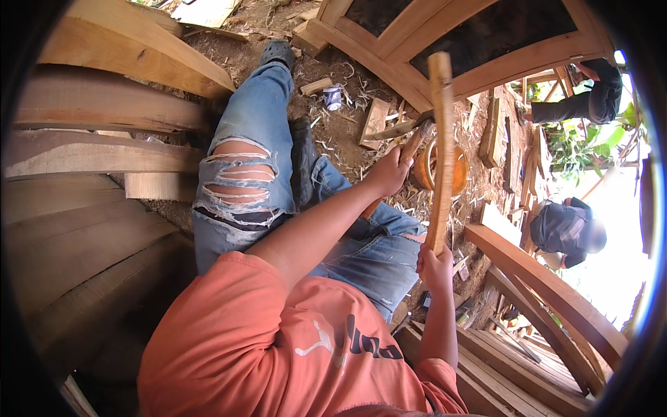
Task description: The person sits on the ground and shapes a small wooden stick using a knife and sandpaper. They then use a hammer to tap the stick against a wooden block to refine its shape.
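My left hand (389,172) is wrapped round the handle of a wooden-handled tool (412,146). The tool's dark metal head is up beside the wooden strip, and its exact kind is hard to make out. A long, slightly curved strip of pale wood (440,139) stands upright in front of me. Closed round its lower end is my right hand (435,270). Behind the strip sits a round orange container (455,172), partly covered by it. My legs in torn jeans (243,181) stretch out ahead, on the left.
Thick planks (104,97) are stacked at my left. A framed wooden panel (417,42) stands far ahead. Shavings, offcuts and a small can (333,97) lie on the dirt floor. Curved beams (549,292) lie at right. Two other people (566,233) are farther off on the right.
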Demonstrator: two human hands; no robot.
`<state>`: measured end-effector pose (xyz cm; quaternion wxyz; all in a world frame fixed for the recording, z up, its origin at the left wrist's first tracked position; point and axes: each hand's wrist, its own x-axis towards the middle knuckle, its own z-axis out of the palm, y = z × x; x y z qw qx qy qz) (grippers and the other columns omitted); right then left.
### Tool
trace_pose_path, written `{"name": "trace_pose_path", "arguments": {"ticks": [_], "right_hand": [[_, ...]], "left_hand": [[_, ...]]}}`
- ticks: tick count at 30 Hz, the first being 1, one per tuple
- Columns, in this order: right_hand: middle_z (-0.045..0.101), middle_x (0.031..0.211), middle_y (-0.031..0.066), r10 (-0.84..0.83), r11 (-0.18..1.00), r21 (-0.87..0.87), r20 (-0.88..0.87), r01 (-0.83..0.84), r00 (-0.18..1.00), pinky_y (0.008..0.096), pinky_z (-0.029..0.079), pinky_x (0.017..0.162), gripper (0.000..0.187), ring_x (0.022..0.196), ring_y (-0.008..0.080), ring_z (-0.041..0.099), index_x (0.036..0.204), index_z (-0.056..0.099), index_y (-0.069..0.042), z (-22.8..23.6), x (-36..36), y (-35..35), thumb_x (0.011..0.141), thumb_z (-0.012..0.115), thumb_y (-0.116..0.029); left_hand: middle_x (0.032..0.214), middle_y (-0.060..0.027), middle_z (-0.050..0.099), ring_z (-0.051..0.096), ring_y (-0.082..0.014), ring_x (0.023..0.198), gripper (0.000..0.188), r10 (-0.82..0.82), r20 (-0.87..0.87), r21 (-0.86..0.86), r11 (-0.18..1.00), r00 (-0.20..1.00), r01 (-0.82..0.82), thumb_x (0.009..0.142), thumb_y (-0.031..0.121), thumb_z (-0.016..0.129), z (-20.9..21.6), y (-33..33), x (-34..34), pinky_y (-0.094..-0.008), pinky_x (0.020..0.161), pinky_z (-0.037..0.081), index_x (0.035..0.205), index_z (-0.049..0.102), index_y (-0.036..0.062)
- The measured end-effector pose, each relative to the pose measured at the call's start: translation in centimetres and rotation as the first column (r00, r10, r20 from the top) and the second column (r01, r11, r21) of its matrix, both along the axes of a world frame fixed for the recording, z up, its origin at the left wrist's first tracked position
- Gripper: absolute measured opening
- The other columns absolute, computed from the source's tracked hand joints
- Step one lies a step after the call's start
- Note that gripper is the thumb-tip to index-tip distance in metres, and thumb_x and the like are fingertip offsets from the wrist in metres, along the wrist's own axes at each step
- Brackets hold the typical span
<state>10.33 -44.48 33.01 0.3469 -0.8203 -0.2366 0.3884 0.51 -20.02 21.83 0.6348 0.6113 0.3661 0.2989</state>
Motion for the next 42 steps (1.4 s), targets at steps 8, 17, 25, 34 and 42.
{"name": "trace_pose_path", "arguments": {"ticks": [8,17,25,34,42], "right_hand": [[0.057,0.065,0.0046,-0.149,0.986,-0.089,-0.101,0.141,0.984,0.0309,0.045,0.045,0.011,0.050,0.0164,0.056,0.088,0.059,-0.002,-0.1,0.5,0.4,0.098,0.059,-0.006],[0.057,0.064,0.0051,-0.115,0.959,0.250,-0.096,0.136,0.989,0.0313,0.044,0.045,0.013,0.050,0.0161,0.056,0.087,0.059,-0.002,0.6,1.9,0.7,0.099,0.055,-0.008],[0.059,0.067,0.0045,-0.144,0.984,0.100,-0.013,0.145,0.989,0.0292,0.041,0.043,0.006,0.051,0.0132,0.055,0.094,0.060,-0.002,1.9,0.8,2.5,0.098,0.058,-0.006],[0.055,0.067,0.0033,-0.173,0.984,-0.048,-0.065,0.170,0.983,0.0310,0.046,0.045,0.014,0.049,0.0149,0.053,0.095,0.058,-0.005,1.0,1.5,2.2,0.102,0.061,-0.017],[0.053,0.065,0.0032,-0.053,0.997,0.053,-0.067,0.056,0.996,0.0352,0.046,0.047,0.012,0.050,0.0170,0.052,0.092,0.056,-0.006,-0.6,3.9,0.6,0.101,0.058,-0.012]], "left_hand": [[0.122,-0.0296,0.072,0.070,-0.0451,0.115,0.046,0.042,0.076,0.001,0.999,0.996,-0.042,0.112,0.030,0.052,0.5,-0.4,-0.4,-0.0518,0.098,0.053,0.144,0.053,-0.0032],[0.136,-0.0265,0.067,0.065,-0.0396,0.128,0.053,-0.024,0.023,-0.068,0.997,0.999,0.025,0.113,0.033,0.052,1.0,-0.1,-0.7,-0.0466,0.108,0.049,0.153,0.048,-0.0018],[0.136,-0.0261,0.067,0.065,-0.0393,0.129,0.052,-0.019,0.037,-0.056,0.998,0.999,0.021,0.113,0.033,0.053,0.0,0.2,-0.1,-0.0463,0.108,0.049,0.153,0.049,0.0005],[0.130,-0.0233,0.069,0.068,-0.0372,0.123,0.054,0.012,0.079,-0.079,0.997,0.997,-0.005,0.113,0.034,0.052,-0.9,-0.7,0.1,-0.0456,0.106,0.050,0.155,0.047,0.0008],[0.131,-0.0242,0.069,0.068,-0.0380,0.124,0.051,-0.014,0.038,-0.086,0.996,0.999,0.017,0.112,0.033,0.053,0.5,-0.5,-0.1,-0.0458,0.106,0.050,0.152,0.050,0.0004]]}}
